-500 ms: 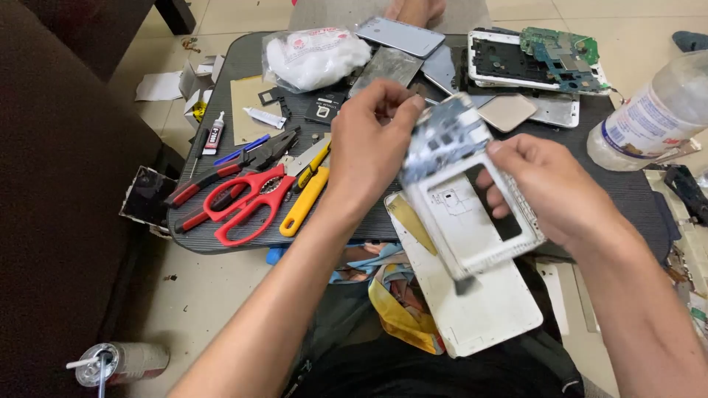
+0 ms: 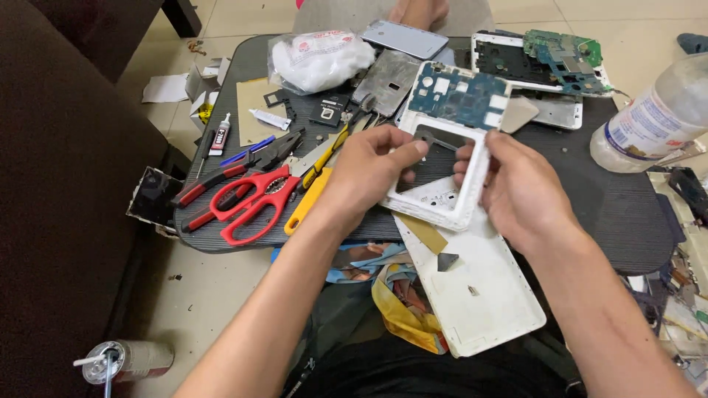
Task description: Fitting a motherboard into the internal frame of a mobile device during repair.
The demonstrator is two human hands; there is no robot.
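Both your hands pinch one white plastic phone frame (image 2: 450,147) above the ribbed dark table (image 2: 590,214).

Left of the frame: red-handled scissors (image 2: 251,203). Your left hand (image 2: 365,173) closes on the frame's left edge; your right hand (image 2: 516,188) closes on its right rail. Blue circuit board (image 2: 457,96) sits in the frame's top. Far right of the frame: clear plastic bottle (image 2: 653,121).

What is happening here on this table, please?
A person holds a white phone frame with a blue circuit board in it, left hand on one edge, right hand on the other. Below it lies a white back cover. On the dark tray lie red scissors, pliers and another opened phone.
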